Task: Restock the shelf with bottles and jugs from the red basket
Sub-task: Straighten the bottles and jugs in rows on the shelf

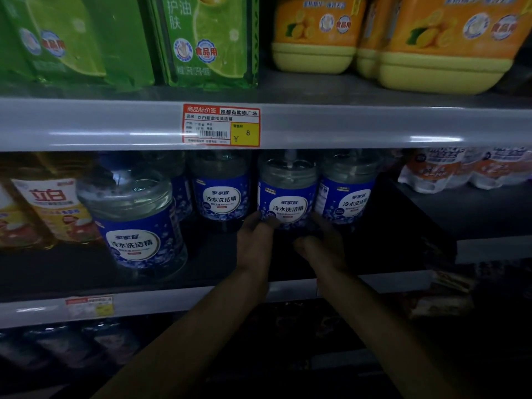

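A clear jug with a blue label (288,194) stands on the middle shelf (172,298), far back in a row of like jugs. My left hand (256,240) reaches in and its fingertips touch the jug's lower left side. My right hand (322,240) curves round its lower right side. Both hands cup the jug's base between them. A twin jug (221,194) stands to its left and another (345,194) to its right. A larger-looking jug of the same kind (138,223) stands nearer the shelf's front, at the left. The red basket is out of view.
Green refill packs (129,38) and orange-yellow jugs (431,44) fill the upper shelf, whose grey edge carries a red price tag (221,125). Yellow bottles (49,208) stand at the middle shelf's left, white-orange packs (466,168) at its right. Dark bottles (72,347) lie below.
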`<state>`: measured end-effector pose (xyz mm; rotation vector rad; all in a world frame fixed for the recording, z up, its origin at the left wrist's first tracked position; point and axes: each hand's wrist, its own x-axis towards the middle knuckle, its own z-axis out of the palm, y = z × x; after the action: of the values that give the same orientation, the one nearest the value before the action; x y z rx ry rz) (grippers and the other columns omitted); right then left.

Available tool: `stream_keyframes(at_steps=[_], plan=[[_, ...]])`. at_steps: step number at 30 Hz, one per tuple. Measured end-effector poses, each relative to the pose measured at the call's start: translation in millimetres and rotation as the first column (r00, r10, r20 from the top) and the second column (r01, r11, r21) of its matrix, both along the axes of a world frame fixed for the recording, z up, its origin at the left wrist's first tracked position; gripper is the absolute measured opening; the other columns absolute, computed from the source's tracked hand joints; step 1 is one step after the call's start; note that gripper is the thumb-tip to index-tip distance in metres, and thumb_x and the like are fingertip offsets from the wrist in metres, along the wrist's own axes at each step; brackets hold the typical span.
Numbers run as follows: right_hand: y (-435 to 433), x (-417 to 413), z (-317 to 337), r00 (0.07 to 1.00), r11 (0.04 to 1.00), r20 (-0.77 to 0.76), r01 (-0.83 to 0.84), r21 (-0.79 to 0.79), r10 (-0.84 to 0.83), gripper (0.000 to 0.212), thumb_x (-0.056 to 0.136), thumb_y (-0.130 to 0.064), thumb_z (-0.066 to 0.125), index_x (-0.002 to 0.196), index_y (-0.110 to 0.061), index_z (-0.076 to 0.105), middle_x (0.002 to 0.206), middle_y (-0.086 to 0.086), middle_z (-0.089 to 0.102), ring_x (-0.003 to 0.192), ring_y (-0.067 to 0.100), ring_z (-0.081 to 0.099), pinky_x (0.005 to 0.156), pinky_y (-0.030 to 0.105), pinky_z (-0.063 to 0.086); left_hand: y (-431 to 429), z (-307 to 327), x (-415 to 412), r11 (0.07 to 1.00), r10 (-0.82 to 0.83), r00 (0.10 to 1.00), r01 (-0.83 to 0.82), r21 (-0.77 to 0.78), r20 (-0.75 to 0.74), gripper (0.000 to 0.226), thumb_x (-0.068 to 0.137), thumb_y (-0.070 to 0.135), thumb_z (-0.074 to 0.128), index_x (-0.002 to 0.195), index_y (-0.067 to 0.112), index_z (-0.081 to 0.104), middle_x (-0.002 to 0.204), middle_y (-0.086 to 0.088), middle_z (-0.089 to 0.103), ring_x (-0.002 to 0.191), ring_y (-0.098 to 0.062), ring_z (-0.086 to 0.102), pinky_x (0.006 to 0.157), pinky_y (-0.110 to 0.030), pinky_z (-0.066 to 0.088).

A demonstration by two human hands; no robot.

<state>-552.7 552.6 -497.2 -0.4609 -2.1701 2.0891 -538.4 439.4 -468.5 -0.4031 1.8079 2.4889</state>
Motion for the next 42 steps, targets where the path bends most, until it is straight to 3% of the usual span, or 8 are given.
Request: stream_keyframes(at_steps=[7,12,17,26,31,33,37,42], plan=[[-6.0,-4.4,-2.3,1.0,0.997,-0.022,-0.02,-0.074,0.018,0.078,0.075,0.009,0.064,0.141,-0.032,0.057,0.13,-0.002,0.067,0.12,0.02,0.062,0.1,0.043,0.055,7.8,-5.3,-9.1,0.999,0.022,1.0,-0.021,0.047,-0.011,0.038,0.093,0.005,0.062,0.13,0.011,0.069,0.119,-0.01,0.077,0.113,-0.028,0.071,0.101,-0.048,0.057],[-7.7,-4.4,2.2,0.999,0.995,0.007,-0.03,-0.097,0.031,0.07,0.075,0.009,0.06,0.123,-0.042,0.061,0.124,-0.004,0.069,0.116,0.019,0.063,0.1,0.045,0.055,8.9,-9.7,-14.3,0.999,0.032,0.999,-0.032,0.037,-0.006,0.046,0.09,0.01,0.063,0.135,0.023,0.068,0.122,-0.005,0.076,0.116,-0.027,0.07,0.105,-0.052,0.054],[-12.8,-9.3,0.5,0.999,0.988,-0.005,-0.051,-0.144,0.051,0.08,0.075,0.011,0.059,0.142,-0.034,0.056,0.128,-0.002,0.069,0.119,0.02,0.063,0.1,0.044,0.055,9.1,-14.2,-25.1,0.996,0.048,0.999,-0.05,0.08,0.021,0.053,0.09,0.006,0.062,0.14,0.024,0.065,0.124,-0.008,0.075,0.118,-0.03,0.068,0.108,-0.052,0.052],[-11.2,-14.9,-2.1,0.998,0.988,-0.02,-0.056,-0.143,0.053,0.08,0.078,0.014,0.057,0.145,-0.031,0.054,0.13,-0.004,0.067,0.119,0.014,0.062,0.086,0.024,0.056,17.8,-24.3,-33.1,0.993,0.086,0.996,-0.086,0.086,-0.001,0.055,0.092,0.0,0.06,0.144,0.019,0.062,0.125,-0.01,0.074,0.118,-0.029,0.068,0.105,-0.048,0.055],[-8.3,-15.2,-3.0,0.997,0.99,-0.038,-0.072,-0.123,0.068,0.08,0.078,0.015,0.056,0.144,-0.032,0.055,0.127,-0.006,0.069,0.116,0.012,0.063,0.089,0.027,0.056,19.2,-25.7,-33.5,0.991,0.096,0.995,-0.095,0.097,-0.01,0.054,0.094,0.0,0.059,0.145,0.018,0.06,0.126,-0.009,0.074,0.118,-0.028,0.068,0.103,-0.044,0.056],[-8.4,-13.2,-1.4,0.995,0.989,-0.054,-0.088,-0.12,0.082,0.078,0.08,0.015,0.055,0.142,-0.032,0.056,0.124,-0.008,0.068,0.112,0.007,0.062,0.084,0.022,0.055,19.4,-25.9,-33.2,0.991,0.105,0.994,-0.104,0.081,-0.016,0.054,0.094,0.0,0.058,0.145,0.017,0.061,0.127,-0.011,0.073,0.118,-0.028,0.068,0.104,-0.045,0.055],[-2.6,-12.7,0.5,0.99,0.99,-0.066,-0.126,-0.059,0.122,0.076,0.078,0.013,0.057,0.139,-0.031,0.057,0.121,-0.009,0.069,0.112,0.009,0.062,0.09,0.027,0.054,16.3,-30.7,-34.9,0.995,0.103,0.994,-0.103,0.01,-0.03,0.053,0.095,0.003,0.06,0.145,0.019,0.061,0.128,-0.01,0.073,0.119,-0.029,0.067,0.106,-0.05,0.054],[14.0,-14.0,0.1,0.991,0.985,-0.021,-0.131,0.116,0.134,0.063,0.081,-0.003,0.072,0.135,-0.032,0.059,0.11,-0.015,0.066,0.113,0.013,0.061,0.102,0.04,0.052,5.1,-31.1,-29.6,0.972,-0.004,0.992,-0.026,-0.234,-0.127,0.055,0.094,0.005,0.065,0.146,0.021,0.059,0.132,-0.004,0.071,0.123,-0.022,0.065,0.11,-0.047,0.052]])
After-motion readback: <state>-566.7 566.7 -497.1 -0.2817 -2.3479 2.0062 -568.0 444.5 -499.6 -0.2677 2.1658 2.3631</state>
